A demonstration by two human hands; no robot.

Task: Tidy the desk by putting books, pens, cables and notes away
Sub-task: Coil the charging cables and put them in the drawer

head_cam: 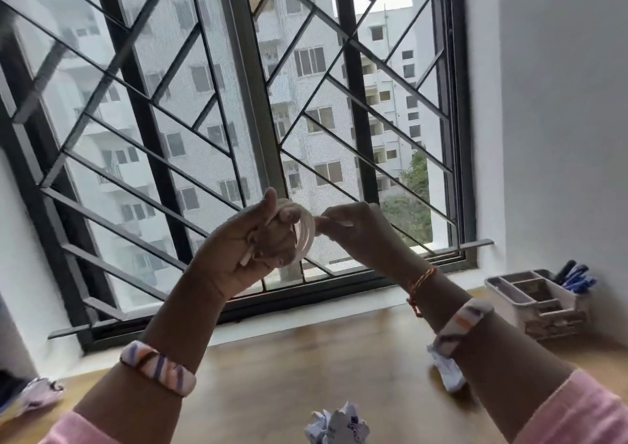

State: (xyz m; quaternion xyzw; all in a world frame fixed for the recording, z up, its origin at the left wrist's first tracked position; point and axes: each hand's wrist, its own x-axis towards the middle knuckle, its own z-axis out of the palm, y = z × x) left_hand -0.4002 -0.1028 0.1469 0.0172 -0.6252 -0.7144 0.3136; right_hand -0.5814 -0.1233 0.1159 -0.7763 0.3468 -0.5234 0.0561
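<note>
Head view: barred window (238,104) fills the upper frame, wooden desk (306,358) below, grey organiser (537,301) at right. Mid-frame, left hand (244,246) grips a coiled white cable (302,236); right hand (353,226) pinches its loose end. Crumpled notes (339,426) lie bottom centre.

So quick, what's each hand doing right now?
Left hand: holds the coiled white cable, wound round its fingers.
Right hand: pinches the cable's loose end.

Bare desk (306,358) between crumpled notes (338,426); organizer (540,299) blocks the right corner, window grille (238,104) behind
</note>
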